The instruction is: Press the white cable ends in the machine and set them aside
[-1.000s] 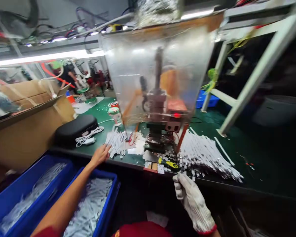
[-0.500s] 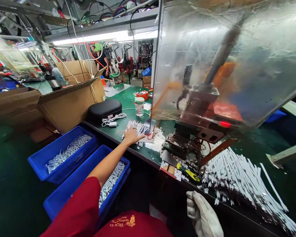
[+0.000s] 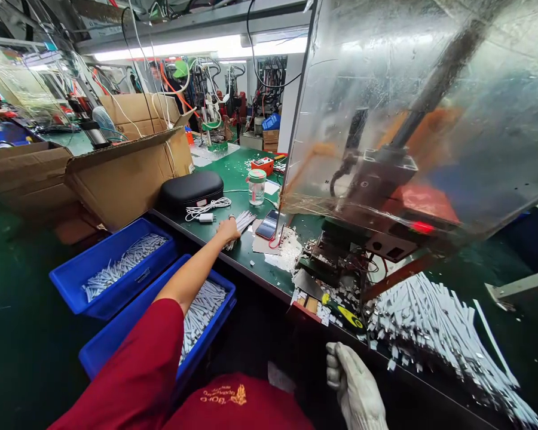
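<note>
My bare left hand (image 3: pixel 228 230) is closed around a bunch of thin white strips (image 3: pixel 244 220) at the near edge of the green bench. The far ends of the strips fan out past my fingers. In a pale work glove, my right hand (image 3: pixel 355 382) hangs low in front of the bench, its fingers curled in and nothing showing in them. To the right of the bunch, a phone (image 3: pixel 267 224) lies on a piece of cardboard. A large pile of white strips with shiny ends (image 3: pixel 443 334) spreads along the bench at the right.
Two blue bins (image 3: pixel 87 307) with white strips stand below the bench at left. A machine (image 3: pixel 376 203) sits behind a clear shield; a scraper with a yellow-green handle (image 3: pixel 347 316) lies before it. A black case (image 3: pixel 192 190), a white charger cable (image 3: pixel 206 210) and a jar (image 3: pixel 256 188) are behind.
My left hand, spread flat over the loose strips before, has moved slightly left and closed around them, gathering them into a bunch. The phone is more exposed. My right hand stays curled.
</note>
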Demonstrator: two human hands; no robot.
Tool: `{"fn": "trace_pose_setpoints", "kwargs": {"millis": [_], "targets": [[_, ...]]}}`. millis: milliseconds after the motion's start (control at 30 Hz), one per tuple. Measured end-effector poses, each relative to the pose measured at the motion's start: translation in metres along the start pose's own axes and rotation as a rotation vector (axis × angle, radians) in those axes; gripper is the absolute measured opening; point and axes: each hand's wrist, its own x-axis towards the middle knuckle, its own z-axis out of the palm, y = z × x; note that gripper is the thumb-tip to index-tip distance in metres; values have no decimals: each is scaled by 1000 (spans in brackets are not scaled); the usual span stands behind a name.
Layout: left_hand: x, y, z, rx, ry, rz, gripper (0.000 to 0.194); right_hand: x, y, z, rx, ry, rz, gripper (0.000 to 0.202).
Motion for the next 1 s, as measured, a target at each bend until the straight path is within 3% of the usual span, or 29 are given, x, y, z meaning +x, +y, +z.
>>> {"fn": "trace_pose_setpoints", "kwargs": {"millis": [100,333,567,733,867,1000], "targets": [[13,2,-4,-23,-27,-62,41,4,7,1,-28,-1,-5,52],[25,-7,-8,-262,-61,-58,35,5,22,-4,-114,20,-6,55],[16,-28,-26,-832,65,158,30,3,19,-7,-170,23,4,48],[10,-24,-17,-1183,153,272,28,9,20,0,-242,37,2,52],[-1,-22,-5,-1360,127,249,14,8,24,8,-267,-13,31,49],[-21,-55,-4,-1468,130,143,11,6,27,13,-294,-24,88,49]]}}
